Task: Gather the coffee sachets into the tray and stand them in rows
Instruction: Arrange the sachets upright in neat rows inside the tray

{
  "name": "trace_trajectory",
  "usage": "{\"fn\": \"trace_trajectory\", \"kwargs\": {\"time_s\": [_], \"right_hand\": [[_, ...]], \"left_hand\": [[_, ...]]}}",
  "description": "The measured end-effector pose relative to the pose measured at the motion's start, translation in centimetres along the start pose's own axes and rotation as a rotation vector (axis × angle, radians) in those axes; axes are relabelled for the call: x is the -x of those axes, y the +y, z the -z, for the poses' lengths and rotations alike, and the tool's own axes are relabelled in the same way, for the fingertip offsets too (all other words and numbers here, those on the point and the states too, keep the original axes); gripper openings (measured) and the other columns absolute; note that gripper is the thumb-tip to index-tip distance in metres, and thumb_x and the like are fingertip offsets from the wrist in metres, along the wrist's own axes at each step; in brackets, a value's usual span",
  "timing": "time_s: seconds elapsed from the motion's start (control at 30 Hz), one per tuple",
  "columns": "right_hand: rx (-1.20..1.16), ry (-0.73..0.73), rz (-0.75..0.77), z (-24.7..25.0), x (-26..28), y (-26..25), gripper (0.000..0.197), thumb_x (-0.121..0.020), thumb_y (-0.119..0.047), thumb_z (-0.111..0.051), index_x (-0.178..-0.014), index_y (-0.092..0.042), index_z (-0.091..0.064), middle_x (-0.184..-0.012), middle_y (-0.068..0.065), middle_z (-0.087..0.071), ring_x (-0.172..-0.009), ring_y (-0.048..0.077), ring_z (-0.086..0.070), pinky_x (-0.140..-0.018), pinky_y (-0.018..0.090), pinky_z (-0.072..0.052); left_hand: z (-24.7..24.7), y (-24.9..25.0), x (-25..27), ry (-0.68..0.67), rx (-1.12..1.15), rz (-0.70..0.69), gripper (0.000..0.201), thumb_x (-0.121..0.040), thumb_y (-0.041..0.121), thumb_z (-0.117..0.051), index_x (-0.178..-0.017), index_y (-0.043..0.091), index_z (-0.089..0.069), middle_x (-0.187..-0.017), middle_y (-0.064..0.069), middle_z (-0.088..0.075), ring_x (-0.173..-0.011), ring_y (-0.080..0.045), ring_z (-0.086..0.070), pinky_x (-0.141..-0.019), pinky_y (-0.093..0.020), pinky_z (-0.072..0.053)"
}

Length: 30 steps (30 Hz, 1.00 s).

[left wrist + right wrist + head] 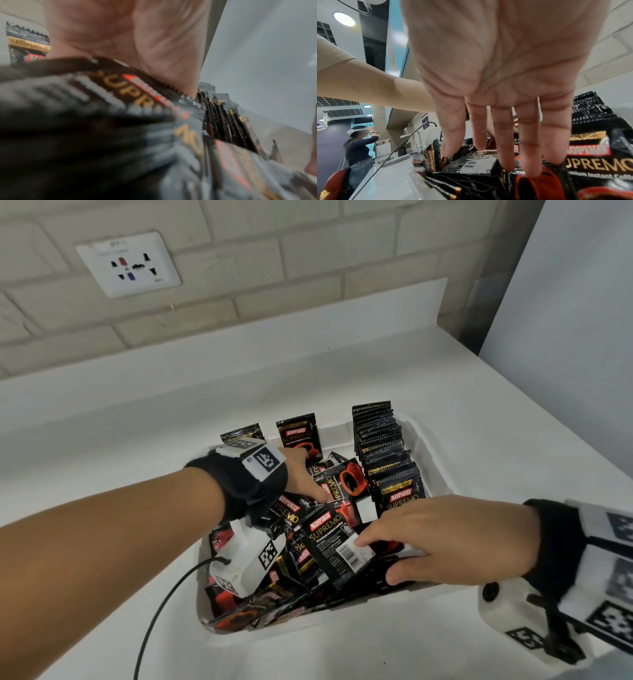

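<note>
Glossy black foil sachets [337, 546] fill a matt white tray [426, 446] on a smooth white counter [137, 419].

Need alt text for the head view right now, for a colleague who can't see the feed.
Both hands reach into a white tray of black coffee sachets: the left hand into the loose pile, the right hand flat on it. One row of sachets stands along the tray's right side, on a white counter.

tray [432, 454] | loose sachets [298, 573] crowding left and middle | standing row [385, 453] blocking right side | counter [137, 419] around lying open
</note>
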State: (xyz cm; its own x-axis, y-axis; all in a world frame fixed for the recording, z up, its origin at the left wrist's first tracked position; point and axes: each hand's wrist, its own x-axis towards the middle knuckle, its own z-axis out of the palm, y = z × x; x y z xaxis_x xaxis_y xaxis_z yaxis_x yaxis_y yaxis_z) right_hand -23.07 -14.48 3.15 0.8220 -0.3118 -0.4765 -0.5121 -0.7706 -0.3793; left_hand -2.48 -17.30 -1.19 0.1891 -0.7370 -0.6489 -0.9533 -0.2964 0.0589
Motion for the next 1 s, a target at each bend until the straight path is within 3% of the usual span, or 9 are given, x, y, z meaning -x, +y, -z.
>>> {"fn": "trace_trajectory", "kwargs": {"time_s": [0.1, 0.27, 0.47, 0.6, 0.77, 1.0], "right_hand": [[-0.004, 0.009, -0.002, 0.0, 0.0, 0.2, 0.049, -0.093, -0.043, -0.046, -0.139, -0.036, -0.032, -0.133, -0.014, -0.046, -0.120, 0.004, -0.042, -0.097, 0.020, -0.034], [-0.008, 0.013, -0.008, -0.4, 0.0, 0.9, 0.045, -0.092, -0.042, -0.047, -0.136, -0.037, -0.036, -0.127, -0.015, -0.049, -0.117, 0.004, -0.045, -0.097, 0.023, -0.037], [-0.026, -0.085, -0.059, -0.7, -1.2, 2.0, 0.033, -0.096, -0.033, -0.042, -0.123, -0.021, -0.055, -0.115, -0.005, -0.062, -0.096, 0.006, -0.055, -0.083, 0.017, -0.041], [0.032, -0.048, -0.108, -0.5, -2.4, 2.9, 0.036, -0.097, -0.019, -0.030, -0.107, -0.001, -0.059, -0.106, 0.012, -0.063, -0.097, 0.026, -0.058, -0.089, 0.035, -0.045], [0.055, 0.099, -0.143, -0.2, -2.2, 3.3, 0.032, -0.093, -0.015, -0.030, -0.099, -0.004, -0.059, -0.100, 0.009, -0.063, -0.095, 0.025, -0.058, -0.087, 0.037, -0.045], [0.001, 0.007, -0.160, -0.7, -3.0, 4.2, 0.035, -0.090, -0.015, -0.033, -0.104, -0.002, -0.062, -0.105, 0.012, -0.065, -0.098, 0.028, -0.059, -0.089, 0.040, -0.046]], "left_hand": [[0.0, -0.1, -0.5, -0.031, 0.013, 0.035, 0.101, -0.074, 0.058, -0.066, -0.149, 0.017, -0.012, -0.152, -0.008, -0.028, -0.135, -0.026, -0.033, -0.110, -0.042, -0.032], [-0.1, -0.3, -0.6, -0.036, 0.126, 0.037, 0.096, -0.077, 0.043, -0.071, -0.149, 0.019, -0.012, -0.153, -0.009, -0.022, -0.136, -0.026, -0.032, -0.104, -0.034, -0.034], [0.1, -0.2, -0.6, -0.045, 0.144, 0.030, 0.093, -0.078, 0.037, -0.071, -0.149, 0.020, -0.013, -0.153, -0.009, -0.023, -0.135, -0.026, -0.033, -0.103, -0.032, -0.034], [0.2, -0.1, -0.5, -0.035, 0.120, 0.030, 0.094, -0.076, 0.037, -0.072, -0.149, 0.020, -0.015, -0.153, -0.008, -0.023, -0.136, -0.026, -0.031, -0.107, -0.036, -0.032], [0.2, 0.2, -0.6, -0.033, 0.069, 0.023, 0.094, -0.076, 0.037, -0.072, -0.149, 0.024, -0.015, -0.151, -0.008, -0.027, -0.132, -0.027, -0.036, -0.103, -0.039, -0.038], [-0.2, 0.3, -0.8, -0.029, 0.123, 0.036, 0.095, -0.073, 0.032, -0.074, -0.149, 0.023, -0.016, -0.149, -0.009, -0.026, -0.129, -0.028, -0.039, -0.097, -0.036, -0.043]]}}
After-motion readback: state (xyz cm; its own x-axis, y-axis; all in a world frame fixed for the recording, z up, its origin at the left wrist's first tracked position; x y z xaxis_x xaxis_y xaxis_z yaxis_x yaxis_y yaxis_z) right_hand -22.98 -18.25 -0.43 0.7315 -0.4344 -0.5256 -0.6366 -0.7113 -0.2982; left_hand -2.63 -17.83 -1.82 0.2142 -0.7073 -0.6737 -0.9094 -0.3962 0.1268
